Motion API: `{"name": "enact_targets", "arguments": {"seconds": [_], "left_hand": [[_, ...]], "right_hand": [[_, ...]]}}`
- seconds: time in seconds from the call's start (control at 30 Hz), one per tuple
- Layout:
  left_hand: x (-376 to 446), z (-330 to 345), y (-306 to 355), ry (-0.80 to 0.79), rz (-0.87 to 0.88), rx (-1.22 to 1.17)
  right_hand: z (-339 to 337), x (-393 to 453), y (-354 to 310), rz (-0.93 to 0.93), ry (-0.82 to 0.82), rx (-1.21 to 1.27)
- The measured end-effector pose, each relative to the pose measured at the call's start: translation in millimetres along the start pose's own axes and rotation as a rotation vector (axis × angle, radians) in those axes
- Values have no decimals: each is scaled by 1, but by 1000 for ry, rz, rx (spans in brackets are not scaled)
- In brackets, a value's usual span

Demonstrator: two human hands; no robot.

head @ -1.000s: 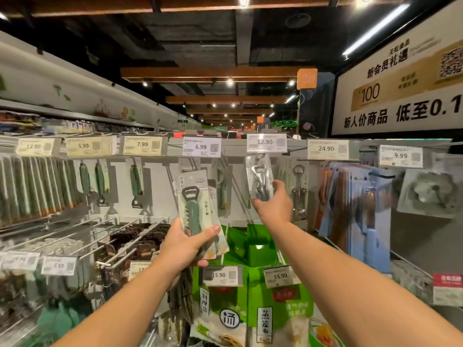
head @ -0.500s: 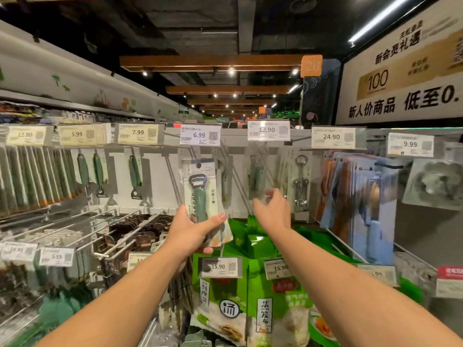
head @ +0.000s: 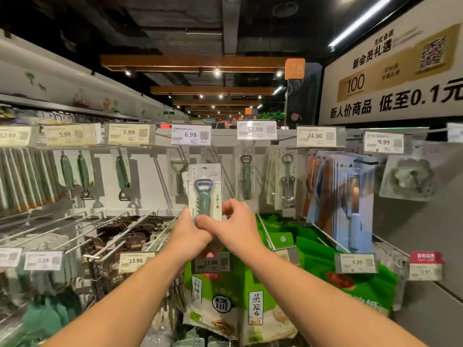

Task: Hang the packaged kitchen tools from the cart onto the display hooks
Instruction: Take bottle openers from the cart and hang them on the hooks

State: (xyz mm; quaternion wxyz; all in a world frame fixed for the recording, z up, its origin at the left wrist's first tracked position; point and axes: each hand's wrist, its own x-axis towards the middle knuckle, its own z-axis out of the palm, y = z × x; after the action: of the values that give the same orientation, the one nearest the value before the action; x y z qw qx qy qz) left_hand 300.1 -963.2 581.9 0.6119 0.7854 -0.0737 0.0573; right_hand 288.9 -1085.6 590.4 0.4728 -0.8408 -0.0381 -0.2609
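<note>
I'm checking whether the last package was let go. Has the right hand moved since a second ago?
Yes. The right hand has come down and left from under the 12.90 price tag to the bottle opener package held by the left hand.

price tags (head: 191, 134) 6.99, 7.99, 24.90; banner (head: 390, 71) "新人价商品 低至0.1元"

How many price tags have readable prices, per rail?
Top-rail price tags: 6
Lower-rail price tags: 4
Total: 10
Blurred or cut-off tags at the edges are excluded.
</note>
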Motion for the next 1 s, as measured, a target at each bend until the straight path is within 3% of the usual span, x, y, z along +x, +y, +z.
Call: {"name": "enact_targets", "arguments": {"seconds": [0.17,0.33,0.47,0.57,0.67,0.8,1.0], "left_hand": [[-1,-7,-4,-102,-41,-137],[2,-14,-5,-112,-114,-391],[5,-15,-5,-23,-122,-296],[3,-15,-5,-49,-82,-301],[3,-17,-7,-47,-50,-257],[9,-24,-10,20,-54,-231],[11,-30,-9,84,-58,-177]], "right_hand": [[-1,3,1,3,-48,66],[-9,4,5,81,-108,332],[-9,7,6,128,-200,536],[-10,7,7,141,-229,575],[-13,8,9,125,-220,518],[-17,7,15,-23,-72,205],[-39,4,18,-156,166,103]]}}
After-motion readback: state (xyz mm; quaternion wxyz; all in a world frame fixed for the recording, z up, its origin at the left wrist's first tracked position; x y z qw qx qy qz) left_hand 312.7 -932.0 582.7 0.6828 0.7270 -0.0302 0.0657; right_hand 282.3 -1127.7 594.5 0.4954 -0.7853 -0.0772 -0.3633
